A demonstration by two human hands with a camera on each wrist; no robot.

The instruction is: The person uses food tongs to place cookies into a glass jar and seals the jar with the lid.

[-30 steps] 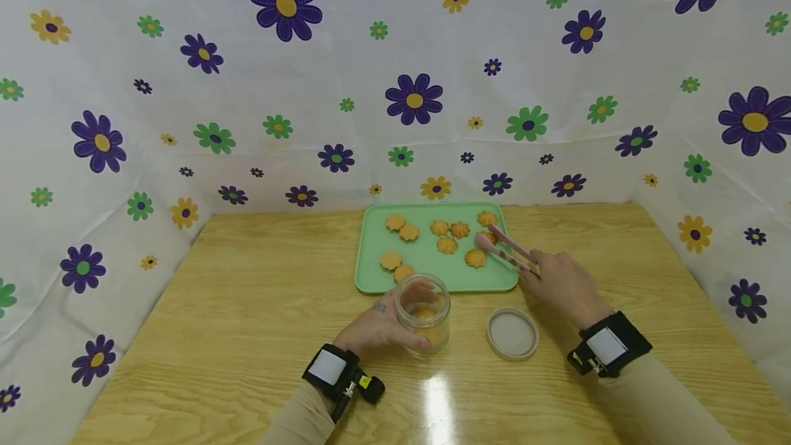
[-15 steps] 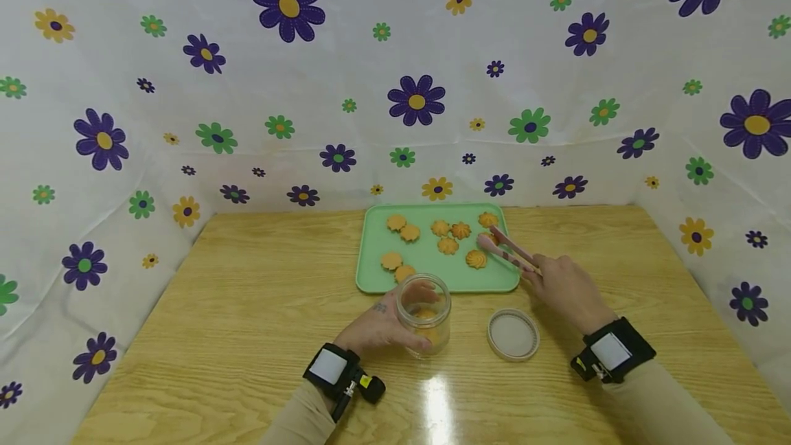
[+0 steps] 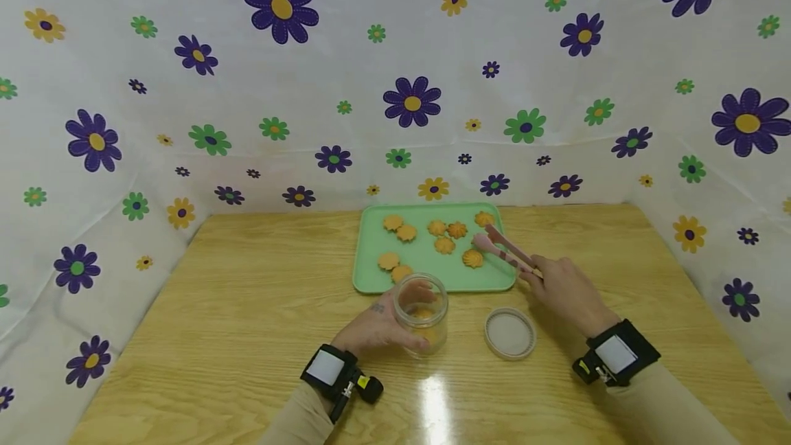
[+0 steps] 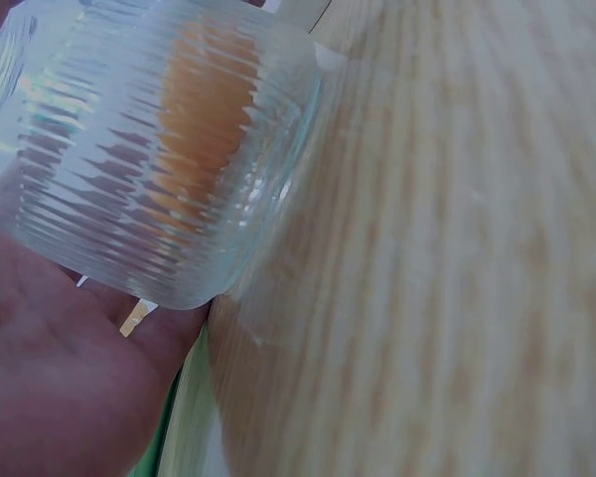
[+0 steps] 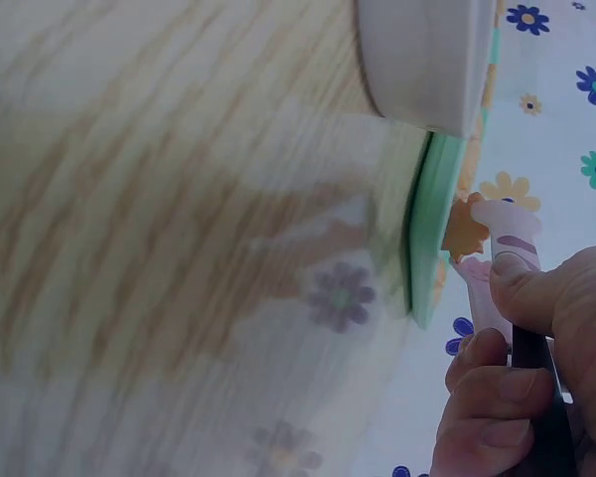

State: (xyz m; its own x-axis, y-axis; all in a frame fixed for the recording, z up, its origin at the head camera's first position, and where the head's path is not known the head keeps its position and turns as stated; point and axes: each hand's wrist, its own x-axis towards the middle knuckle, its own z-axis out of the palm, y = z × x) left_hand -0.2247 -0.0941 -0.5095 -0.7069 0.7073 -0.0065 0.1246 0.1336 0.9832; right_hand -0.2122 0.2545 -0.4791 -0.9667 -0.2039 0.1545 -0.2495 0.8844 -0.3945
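My left hand (image 3: 377, 328) grips a clear glass jar (image 3: 437, 335) from its left side, in front of the tray. The ribbed jar (image 4: 99, 189) stands mouth up, with a golden cookie (image 4: 204, 119) low inside. My right hand (image 3: 565, 294) holds pink tongs (image 3: 519, 253), thumb pressing one arm in the right wrist view. The tong tips reach over the right end of a green tray (image 3: 420, 285), around a cookie they mostly hide. Close by lie a swirled cookie (image 3: 472, 258) and a star-shaped cookie (image 3: 484, 218).
Several more cookies (image 3: 444, 245) lie on the tray's middle and left. Between my hands, a round lid (image 3: 509, 333) lies inside up on the wooden table (image 3: 259, 280). A flower-print cloth (image 3: 346, 53) stands behind the table and along both sides.
My right wrist has shifted slightly right and down in the head view, and less of the cookie between the tong tips shows. My left hand and the jar stay in place.
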